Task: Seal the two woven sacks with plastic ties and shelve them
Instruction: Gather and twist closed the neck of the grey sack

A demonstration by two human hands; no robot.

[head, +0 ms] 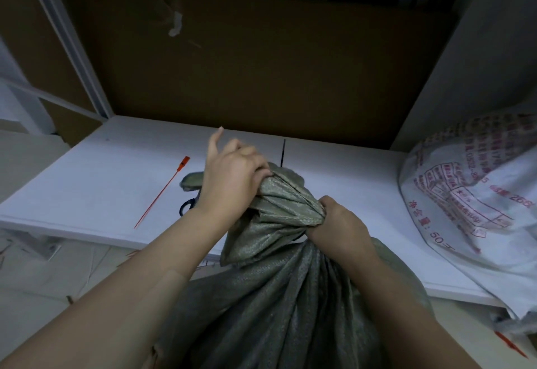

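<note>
A grey-green woven sack (279,296) stands in front of me, its mouth bunched up against the white shelf board (101,177). My left hand (232,177) grips the top of the gathered mouth, index finger pointing up. My right hand (340,223) squeezes the neck just below. A black plastic tie (283,152) sticks up behind the bunched mouth. A red plastic tie (162,193) lies loose on the shelf to the left. A white woven sack (476,203) with red print lies on the shelf at the right.
Black scissor handles (187,206) peek out on the shelf beside my left wrist. A brown board (261,63) backs the shelf bay, with a metal upright (72,49) at the left. Paper scraps lie on the floor at lower left.
</note>
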